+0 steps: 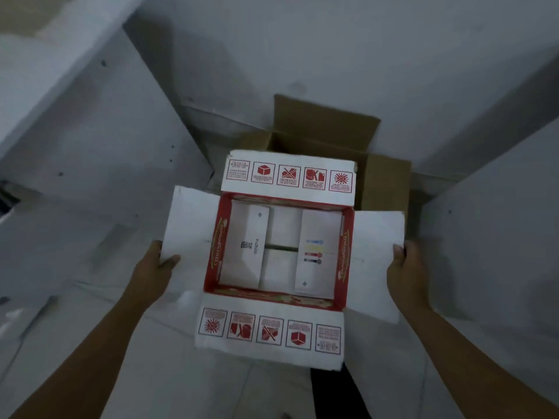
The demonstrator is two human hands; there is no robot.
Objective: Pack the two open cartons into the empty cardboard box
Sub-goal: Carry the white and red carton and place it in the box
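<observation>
- Red-and-white carton (281, 249): open, all four white flaps spread outward, held up between my two hands over the pale tiled floor (90, 313).
- Carton contents: white inner flaps folded across the bottom, one bearing a printed code, one with coloured dots.
- My left hand (152, 267): thumb on top of the left flap, pinching its edge; the other fingers are hidden beneath.
- My right hand (403, 273): fingers pressed together along the right flap's outer edge.
- Brown cardboard box (381, 176): open, flaps raised, standing on the floor just behind the carton, against the white wall (332, 55).
</observation>
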